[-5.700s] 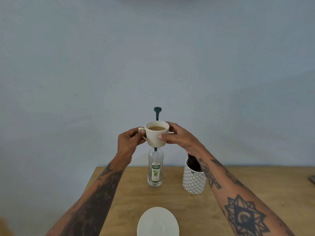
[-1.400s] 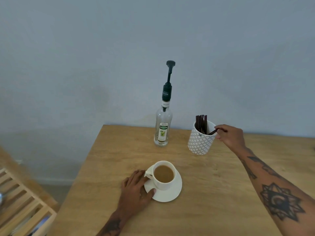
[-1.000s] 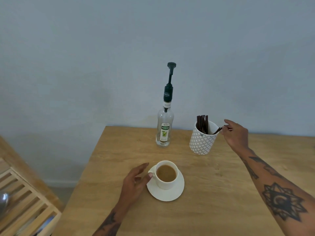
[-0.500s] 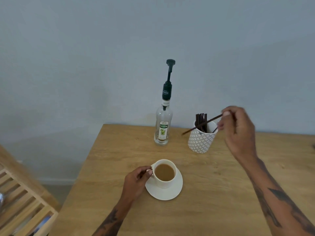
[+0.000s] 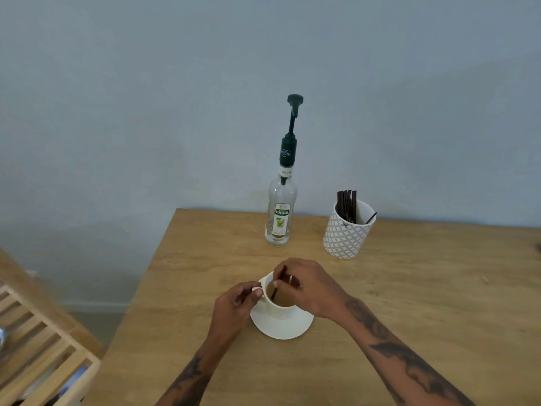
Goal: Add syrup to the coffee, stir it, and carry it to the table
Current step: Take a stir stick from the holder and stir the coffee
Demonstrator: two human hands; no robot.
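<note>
Head view shows the cup of coffee sitting on its saucer near the left front part of the table. The right hand pinches a dark stir stick, its lower end dipped into the coffee, while the left hand steadies the cup with its fingers closed on the handle side. Farther back stand the syrup bottle with its pump, and to its right a patterned holder of spare sticks. Judging by this, stirring is the step in hand; whether syrup is already in the coffee cannot be told, and the carry remains.
</note>
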